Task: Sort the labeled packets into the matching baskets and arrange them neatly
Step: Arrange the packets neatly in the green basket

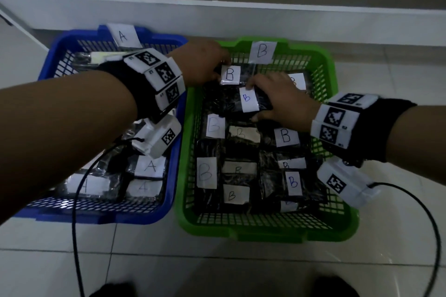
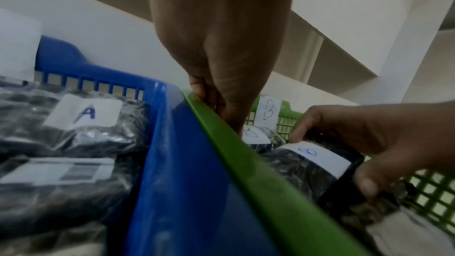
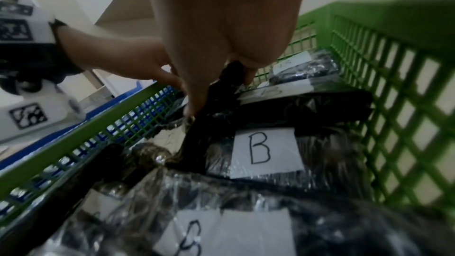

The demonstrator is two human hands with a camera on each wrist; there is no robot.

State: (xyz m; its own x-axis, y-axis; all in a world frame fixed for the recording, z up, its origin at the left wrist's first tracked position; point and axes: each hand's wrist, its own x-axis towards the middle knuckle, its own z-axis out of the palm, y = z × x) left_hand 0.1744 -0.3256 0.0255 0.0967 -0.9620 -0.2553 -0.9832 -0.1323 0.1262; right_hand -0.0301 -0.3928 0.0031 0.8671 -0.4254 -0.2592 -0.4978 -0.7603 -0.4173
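Two baskets sit side by side and touching on a tiled floor: a blue basket [image 1: 178,142] tagged A on the person's left and a green basket [image 1: 265,231] tagged B on the right. Both are already well filled with dark packets in clear wrap, each carrying a white letter label, and every label readable in the green one says B.

Both hands work at the far end of the green basket. The right hand [image 1: 284,101] has fingers and thumb curled round a dark packet with a blue B label [image 1: 248,103], held a little tilted above the packets beneath. The left hand [image 1: 200,62] reaches across the blue basket, its fingertips pinching the edge of a rear packet labelled B [image 1: 230,75], just beside the held one.

The likely trouble is crowding. Pressing the held packet into that tight far corner could ride it up over its neighbours, leaving it crooked or hiding their labels. The slick wrap may also let it slide out of line once released, and the left forearm hangs low over the A packets and could nudge them
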